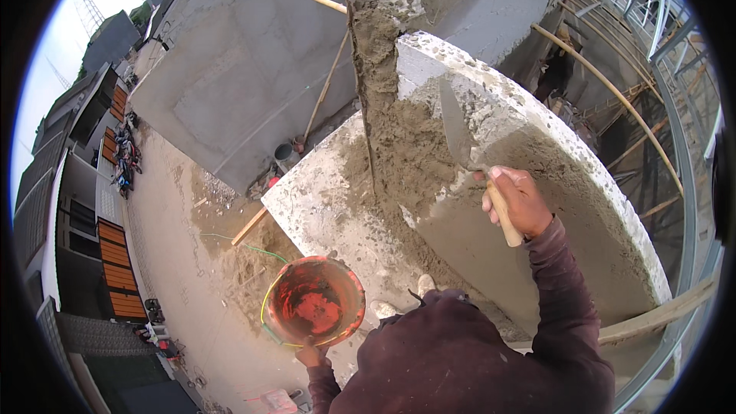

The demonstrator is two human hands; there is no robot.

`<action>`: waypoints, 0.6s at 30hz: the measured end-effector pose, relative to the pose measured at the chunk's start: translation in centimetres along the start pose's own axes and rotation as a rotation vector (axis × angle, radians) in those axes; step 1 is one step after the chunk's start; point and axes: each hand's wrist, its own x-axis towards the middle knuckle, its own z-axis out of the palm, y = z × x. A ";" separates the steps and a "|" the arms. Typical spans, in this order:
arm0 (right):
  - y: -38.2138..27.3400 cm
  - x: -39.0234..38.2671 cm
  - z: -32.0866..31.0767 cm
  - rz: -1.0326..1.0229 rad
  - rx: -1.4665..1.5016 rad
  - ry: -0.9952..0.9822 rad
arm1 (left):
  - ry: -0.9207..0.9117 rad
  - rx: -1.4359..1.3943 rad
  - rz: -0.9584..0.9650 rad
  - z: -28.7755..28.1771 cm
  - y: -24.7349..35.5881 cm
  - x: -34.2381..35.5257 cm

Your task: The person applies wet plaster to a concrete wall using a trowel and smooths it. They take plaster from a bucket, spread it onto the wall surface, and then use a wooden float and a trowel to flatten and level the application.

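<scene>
My right hand (523, 203) is closed round the wooden handle of a trowel (455, 126), its pointed metal blade against or just in front of a low block wall (567, 126). Rough wet mortar (418, 142) covers the wall's corner beside the blade, and smoother grey plaster (491, 241) spreads below my right hand. At the lower left, my left hand (312, 354) grips the near rim of an orange-red bucket (349, 280). Mortar residue coats the inside of the bucket, and a yellow-green handle hangs along its left side. Whether my fingers also hold that handle is unclear.
Beneath me is a mortar-spattered concrete slab (322, 207), its edge dropping to the ground on the left. A small grey bucket (286, 156) stands beyond it. Bamboo poles (613, 100) and a metal frame (694, 176) rise at right. Motorcycles (125, 157) are parked far left.
</scene>
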 end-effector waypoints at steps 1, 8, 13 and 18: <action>2.4 0.1 0.8 0.054 0.064 -0.114 | -0.049 0.023 0.019 2.3 0.9 -0.6; 17.8 2.9 10.8 0.314 -0.175 -0.453 | -0.578 0.216 0.192 15.0 7.5 -6.5; 19.5 5.3 18.1 -0.274 -0.969 -0.091 | -0.787 0.555 0.503 19.8 9.7 -7.6; 14.4 4.9 15.4 -0.370 -1.114 -0.538 | -0.685 0.570 0.509 18.0 11.6 -7.4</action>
